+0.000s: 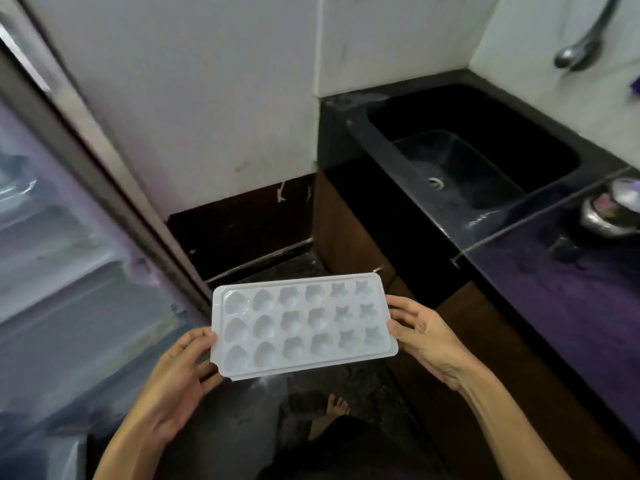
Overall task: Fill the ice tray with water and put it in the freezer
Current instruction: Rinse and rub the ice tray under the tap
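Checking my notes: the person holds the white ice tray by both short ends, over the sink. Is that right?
Not quite. The head view shows both hands, left hand and right hand, holding the ice tray by its short ends, but over the floor; the sink lies farther ahead.

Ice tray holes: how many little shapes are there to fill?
18. The white ice tray has three rows of six moulds: rounded shapes toward the left hand, star shapes toward the right hand. None look hidden; each hand holds one short end.

A dark countertop [571, 306] carries a metal pot [609, 216] beside the sink [485, 161].
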